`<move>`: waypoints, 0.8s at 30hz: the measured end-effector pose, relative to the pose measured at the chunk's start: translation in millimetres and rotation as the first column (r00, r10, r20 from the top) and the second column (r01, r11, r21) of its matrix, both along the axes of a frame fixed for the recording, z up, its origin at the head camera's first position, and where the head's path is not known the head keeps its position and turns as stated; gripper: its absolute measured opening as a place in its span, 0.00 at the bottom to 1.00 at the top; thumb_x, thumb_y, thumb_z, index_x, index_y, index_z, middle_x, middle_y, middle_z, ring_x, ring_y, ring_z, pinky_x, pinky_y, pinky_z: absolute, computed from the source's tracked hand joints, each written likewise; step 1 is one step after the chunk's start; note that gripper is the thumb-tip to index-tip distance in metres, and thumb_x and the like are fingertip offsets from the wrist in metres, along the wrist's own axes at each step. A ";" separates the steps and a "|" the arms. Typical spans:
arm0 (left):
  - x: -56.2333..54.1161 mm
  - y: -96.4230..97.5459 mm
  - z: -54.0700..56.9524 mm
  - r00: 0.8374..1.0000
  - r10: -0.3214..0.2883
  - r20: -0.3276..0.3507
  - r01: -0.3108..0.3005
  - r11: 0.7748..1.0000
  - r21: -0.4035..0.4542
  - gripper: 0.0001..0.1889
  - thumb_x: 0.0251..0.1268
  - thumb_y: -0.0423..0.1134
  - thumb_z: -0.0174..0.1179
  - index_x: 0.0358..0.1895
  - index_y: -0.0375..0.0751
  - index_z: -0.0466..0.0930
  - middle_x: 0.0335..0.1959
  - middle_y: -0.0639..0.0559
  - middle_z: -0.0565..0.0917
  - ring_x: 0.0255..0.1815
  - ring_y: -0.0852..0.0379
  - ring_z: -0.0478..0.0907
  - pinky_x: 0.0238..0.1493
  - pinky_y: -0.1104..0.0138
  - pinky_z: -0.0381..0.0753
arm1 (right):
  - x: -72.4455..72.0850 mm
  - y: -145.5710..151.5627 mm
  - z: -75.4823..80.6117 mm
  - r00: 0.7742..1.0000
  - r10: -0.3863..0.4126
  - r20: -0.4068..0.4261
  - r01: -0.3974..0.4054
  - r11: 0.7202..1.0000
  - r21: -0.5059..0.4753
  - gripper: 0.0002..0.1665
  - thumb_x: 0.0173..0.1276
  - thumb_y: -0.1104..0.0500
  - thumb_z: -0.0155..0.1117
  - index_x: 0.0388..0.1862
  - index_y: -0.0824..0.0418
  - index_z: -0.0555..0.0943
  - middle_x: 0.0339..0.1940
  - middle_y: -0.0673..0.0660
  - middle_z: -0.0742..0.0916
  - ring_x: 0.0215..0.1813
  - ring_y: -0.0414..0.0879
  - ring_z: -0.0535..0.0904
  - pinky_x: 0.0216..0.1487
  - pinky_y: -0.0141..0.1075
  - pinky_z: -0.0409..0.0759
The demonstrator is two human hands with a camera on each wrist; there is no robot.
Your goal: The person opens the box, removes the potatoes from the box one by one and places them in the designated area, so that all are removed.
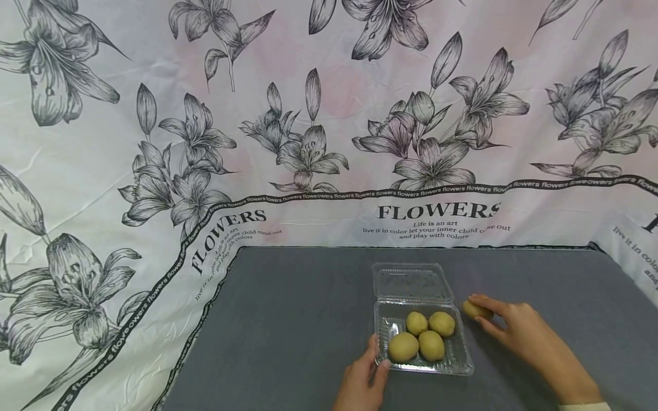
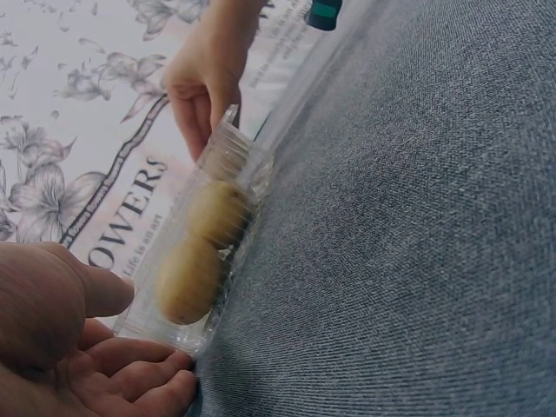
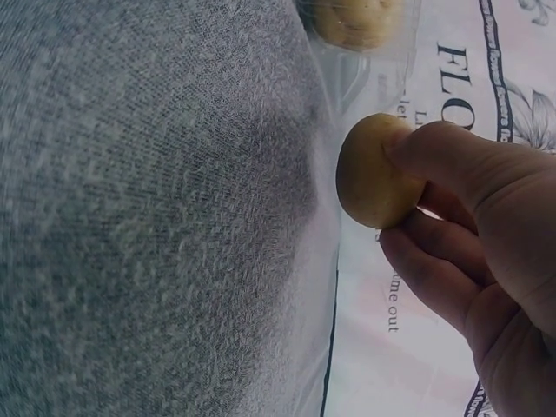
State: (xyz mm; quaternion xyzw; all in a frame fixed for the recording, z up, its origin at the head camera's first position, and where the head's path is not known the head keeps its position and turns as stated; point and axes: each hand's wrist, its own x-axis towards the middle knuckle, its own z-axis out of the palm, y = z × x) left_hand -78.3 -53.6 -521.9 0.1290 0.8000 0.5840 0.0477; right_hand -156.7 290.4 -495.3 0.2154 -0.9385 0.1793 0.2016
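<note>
Hands (image 1: 362, 378) (image 1: 521, 330) grip box (image 1: 437, 370) (left), potato (image 3: 372, 174) (right); head view alone shows four boxed potatoes (image 1: 432, 346).

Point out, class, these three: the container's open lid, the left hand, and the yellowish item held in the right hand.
Open lid (image 1: 411, 283): head view, middle of its clear panel.
Left hand (image 1: 358, 381): head view, back of the hand.
Held yellowish item (image 3: 372, 181): right wrist view, its bare side.

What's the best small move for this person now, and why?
Perhaps the right hand should carry its potato left, over the wall of the clear box: the lid is open, there is bare space beside the four potatoes inside, and the left hand, holding the near left corner, could steady it. Whether that potato is going in or coming out, I can't tell.
</note>
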 end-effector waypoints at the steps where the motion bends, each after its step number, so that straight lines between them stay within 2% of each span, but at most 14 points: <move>1: 0.1 -0.1 0.0 1.000 0.001 0.000 -0.001 1.000 -0.001 0.33 0.82 0.41 0.59 0.77 0.19 0.62 0.74 0.28 0.71 0.75 0.40 0.69 0.74 0.58 0.72 | 0.0 0.1 -0.1 1.000 -0.001 0.001 0.001 1.000 0.001 0.26 0.54 0.64 0.85 0.54 0.61 0.90 0.45 0.60 0.93 0.29 0.35 0.80 0.25 0.41 0.77; 10: 0.5 -0.8 -0.6 1.000 0.003 -0.016 -0.003 1.000 -0.002 0.33 0.83 0.42 0.59 0.76 0.19 0.63 0.74 0.27 0.71 0.75 0.40 0.70 0.73 0.58 0.72 | -1.0 1.5 -2.5 1.000 -0.003 0.011 0.003 1.000 0.007 0.26 0.54 0.64 0.85 0.54 0.60 0.90 0.44 0.62 0.93 0.28 0.35 0.77 0.25 0.43 0.78; 14: 0.6 -0.9 -0.9 1.000 0.008 -0.026 -0.008 1.000 -0.010 0.33 0.83 0.42 0.59 0.76 0.20 0.63 0.74 0.28 0.71 0.74 0.41 0.71 0.73 0.60 0.72 | -1.1 2.2 -3.6 1.000 -0.002 0.025 0.002 1.000 0.012 0.26 0.55 0.63 0.85 0.54 0.60 0.90 0.44 0.63 0.93 0.27 0.37 0.79 0.25 0.44 0.80; 19: 0.7 -1.4 -0.8 1.000 0.006 -0.029 -0.006 1.000 -0.012 0.33 0.83 0.42 0.58 0.76 0.19 0.63 0.73 0.29 0.72 0.75 0.41 0.70 0.74 0.61 0.72 | -1.9 2.4 -3.2 0.999 -0.002 0.051 0.002 1.000 0.006 0.25 0.56 0.64 0.84 0.55 0.61 0.90 0.46 0.63 0.93 0.32 0.49 0.88 0.30 0.51 0.85; 24: 0.3 -1.6 0.1 1.000 -0.004 -0.015 0.004 1.000 -0.001 0.33 0.83 0.42 0.58 0.76 0.19 0.62 0.75 0.29 0.71 0.76 0.42 0.69 0.75 0.60 0.70 | -2.7 1.9 -2.1 0.995 -0.015 0.101 0.016 1.000 -0.008 0.24 0.59 0.63 0.83 0.56 0.62 0.89 0.49 0.65 0.92 0.38 0.57 0.91 0.35 0.56 0.87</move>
